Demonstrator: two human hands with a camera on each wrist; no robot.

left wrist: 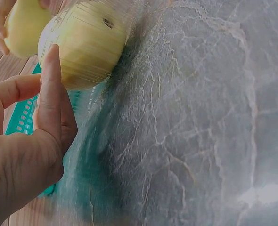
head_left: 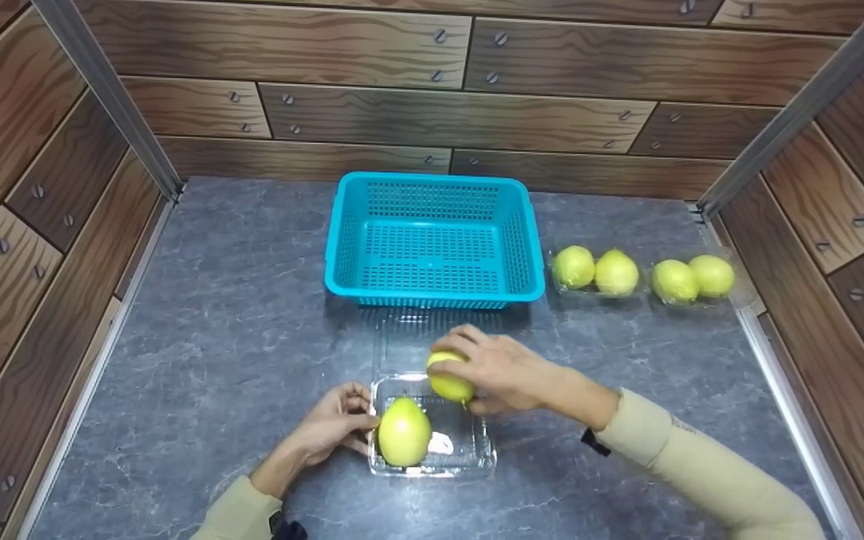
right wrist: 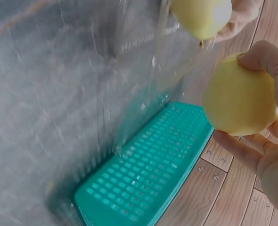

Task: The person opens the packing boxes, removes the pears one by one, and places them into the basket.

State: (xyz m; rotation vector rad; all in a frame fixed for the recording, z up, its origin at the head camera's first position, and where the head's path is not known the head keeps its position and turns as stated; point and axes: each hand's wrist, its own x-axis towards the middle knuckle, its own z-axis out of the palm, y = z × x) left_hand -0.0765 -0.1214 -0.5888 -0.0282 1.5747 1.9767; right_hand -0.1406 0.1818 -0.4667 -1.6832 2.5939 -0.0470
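A clear plastic clamshell box (head_left: 469,465) lies open in front of me, its lid spread toward the blue basket. One yellow-green pear (head_left: 404,433) sits in the box's left half. My left hand (head_left: 332,424) pinches the box's left rim, close beside that pear, as the left wrist view also shows. Over the box's far right part, my right hand (head_left: 503,373) grips a second yellow-green pear (head_left: 449,377). In the right wrist view, thumb and fingers wrap around this pear (right wrist: 240,99), which is above the box.
Behind the box stands a blue-green perforated basket (head_left: 432,289) with nothing in it. To its right are two clear boxes, one with a pair of pears (head_left: 616,273), the other with another pair (head_left: 676,281). Wood-patterned walls (head_left: 454,112) enclose the grey marbled table (head_left: 199,360).
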